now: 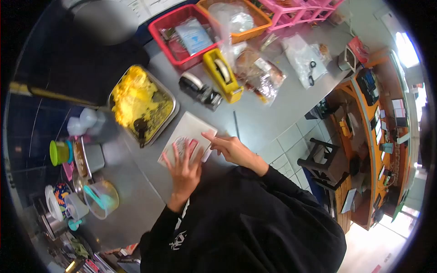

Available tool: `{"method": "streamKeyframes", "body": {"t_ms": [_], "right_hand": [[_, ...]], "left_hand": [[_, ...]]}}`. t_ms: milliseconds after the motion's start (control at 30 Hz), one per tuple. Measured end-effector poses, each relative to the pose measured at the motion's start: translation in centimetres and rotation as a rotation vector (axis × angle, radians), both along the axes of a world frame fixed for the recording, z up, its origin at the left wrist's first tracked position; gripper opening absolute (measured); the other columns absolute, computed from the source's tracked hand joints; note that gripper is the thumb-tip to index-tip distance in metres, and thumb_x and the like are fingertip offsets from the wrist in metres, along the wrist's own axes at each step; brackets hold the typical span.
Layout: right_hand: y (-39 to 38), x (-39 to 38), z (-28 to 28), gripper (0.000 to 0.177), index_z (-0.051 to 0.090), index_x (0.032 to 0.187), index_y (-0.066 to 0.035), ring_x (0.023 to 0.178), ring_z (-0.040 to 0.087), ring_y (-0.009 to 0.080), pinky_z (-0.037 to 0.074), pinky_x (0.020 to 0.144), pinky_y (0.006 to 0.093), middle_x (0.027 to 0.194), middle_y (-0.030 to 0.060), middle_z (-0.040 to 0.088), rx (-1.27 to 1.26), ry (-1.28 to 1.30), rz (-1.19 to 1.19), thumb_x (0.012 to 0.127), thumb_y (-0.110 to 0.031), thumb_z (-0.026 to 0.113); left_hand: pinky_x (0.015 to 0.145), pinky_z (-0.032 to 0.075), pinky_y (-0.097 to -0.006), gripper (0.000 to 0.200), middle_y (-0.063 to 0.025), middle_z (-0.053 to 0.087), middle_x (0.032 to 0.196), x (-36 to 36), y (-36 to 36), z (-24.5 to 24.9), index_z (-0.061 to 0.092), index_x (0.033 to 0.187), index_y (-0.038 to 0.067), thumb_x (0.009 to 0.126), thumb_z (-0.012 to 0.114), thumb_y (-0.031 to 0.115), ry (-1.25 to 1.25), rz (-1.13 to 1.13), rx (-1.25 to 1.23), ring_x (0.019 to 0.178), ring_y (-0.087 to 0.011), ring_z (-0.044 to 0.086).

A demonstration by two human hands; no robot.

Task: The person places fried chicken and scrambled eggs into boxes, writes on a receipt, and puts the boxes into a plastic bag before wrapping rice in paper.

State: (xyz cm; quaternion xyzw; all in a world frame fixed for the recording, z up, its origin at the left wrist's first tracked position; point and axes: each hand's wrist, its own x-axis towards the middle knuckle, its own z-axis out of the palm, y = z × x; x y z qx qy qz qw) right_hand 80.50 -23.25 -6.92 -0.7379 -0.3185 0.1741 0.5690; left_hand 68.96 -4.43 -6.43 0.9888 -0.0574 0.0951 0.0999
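A flat white paper packet (185,127) with a round print and a red-edged label lies on the grey counter in front of me. My left hand (184,172) rests on its lower part, fingers spread over the print. At the packet's right edge, my right hand (232,149) has its index finger along the edge and the other fingers curled; it seems to grip that edge. Just beyond the packet stand a black tape dispenser (199,91) and a yellow tape dispenser (223,75). A metal tray (169,116) of yellow spread with a dark-handled utensil (140,131) sits to the left.
Red (157,34) and orange (266,26) baskets hold packets at the back. Bagged food (259,73) and scissors (312,73) lie right of the dispensers. A clear tub (109,200) stands at the left. A dark stool (321,157) is on the tiled floor.
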Motion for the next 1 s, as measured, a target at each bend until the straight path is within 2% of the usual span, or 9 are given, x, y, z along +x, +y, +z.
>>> {"method": "streamKeyframes", "body": {"t_ms": [67,133,233,267,333,433,667,867,1000], "right_hand": [[-4.1,3.7,2.4,0.048,0.061,0.120,-0.006,0.067,0.065,0.0169,0.053,0.063,0.0304,0.084,0.0117,0.067,-0.084,-0.057,-0.051,0.078,0.013,0.048],[-9.9,10.0,3.3,0.027,0.065,0.100,0.000,0.065,0.063,0.0141,0.051,0.060,0.0267,0.073,0.0083,0.063,-0.087,-0.375,-0.431,0.078,0.008,0.051],[-21.1,23.8,-0.5,0.032,0.060,0.108,-0.002,0.069,0.058,0.0081,0.049,0.062,0.0234,0.073,0.0037,0.058,-0.102,-0.451,-0.809,0.077,0.003,0.067],[-24.2,28.2,-2.9,0.022,0.062,0.100,-0.002,0.067,0.061,0.0152,0.050,0.063,0.0283,0.073,0.0076,0.060,-0.087,-0.474,-0.918,0.078,0.002,0.064],[-30.1,35.0,-9.5,0.018,0.064,0.095,-0.002,0.070,0.062,0.0224,0.051,0.066,0.0314,0.076,0.0109,0.061,-0.320,-0.577,-0.771,0.077,0.002,0.062],[-32.6,38.7,-12.3,0.024,0.066,0.094,-0.004,0.084,0.062,0.0340,0.050,0.078,0.0390,0.085,0.0143,0.064,-0.535,-0.530,-0.406,0.071,-0.002,0.062],[-30.8,38.3,-9.7,0.019,0.068,0.089,-0.010,0.076,0.063,0.0287,0.052,0.068,0.0369,0.096,0.0050,0.060,-0.561,-0.446,-0.385,0.070,-0.013,0.070],[-31.3,39.5,-10.9,0.019,0.065,0.089,-0.010,0.082,0.060,0.0247,0.051,0.066,0.0362,0.093,0.0042,0.059,-0.511,-0.622,-0.517,0.072,-0.015,0.071],[-31.3,39.5,-9.8,0.029,0.065,0.093,-0.014,0.089,0.058,0.0253,0.051,0.073,0.0366,0.096,0.0029,0.056,-0.471,-0.683,-0.293,0.068,-0.021,0.075]], "left_hand": [[0.104,0.015,-0.0692,0.040,-0.0138,0.041,0.142,0.5,-0.5,1.8,0.057,0.126,0.017,0.086,0.056,0.016,0.024,0.056,-0.069,0.134,-0.0429,0.029],[0.105,0.021,-0.0634,0.036,-0.0156,0.047,0.136,1.2,-2.0,3.1,0.059,0.123,0.011,0.088,0.053,0.012,-0.025,0.124,-0.131,0.130,-0.0407,0.036],[0.101,0.037,-0.0503,0.028,-0.0180,0.055,0.123,4.8,-5.9,3.3,0.060,0.115,0.002,0.091,0.048,0.008,-0.212,0.188,-0.290,0.117,-0.0366,0.050],[0.097,0.041,-0.0467,0.025,-0.0181,0.057,0.119,6.6,-7.7,2.8,0.060,0.111,0.000,0.091,0.046,0.006,-0.251,0.171,-0.400,0.112,-0.0356,0.053],[0.085,0.050,-0.0393,0.035,-0.0174,0.061,0.108,11.5,-12.3,3.1,0.060,0.106,-0.001,0.080,0.040,-0.012,-0.298,0.131,-0.507,0.098,-0.0327,0.060],[0.095,0.043,-0.0404,0.038,-0.0166,0.058,0.114,20.4,-19.7,2.8,0.055,0.113,-0.001,0.079,0.042,-0.012,-0.241,-0.085,-0.682,0.108,-0.0332,0.055],[0.103,0.031,-0.0453,0.046,-0.0167,0.047,0.129,38.6,-34.2,-4.0,0.044,0.126,0.001,0.080,0.051,-0.001,-0.144,-0.357,-0.622,0.123,-0.0350,0.042],[0.103,0.024,-0.0510,0.062,-0.0216,0.037,0.136,42.6,-37.3,-8.9,0.033,0.134,0.000,0.079,0.060,0.012,-0.010,-0.105,-0.370,0.128,-0.0372,0.033],[0.101,0.026,-0.0508,0.054,-0.0216,0.039,0.134,42.2,-36.5,-8.7,0.041,0.127,0.000,0.079,0.062,0.017,0.014,-0.032,-0.337,0.125,-0.0367,0.036]]}}
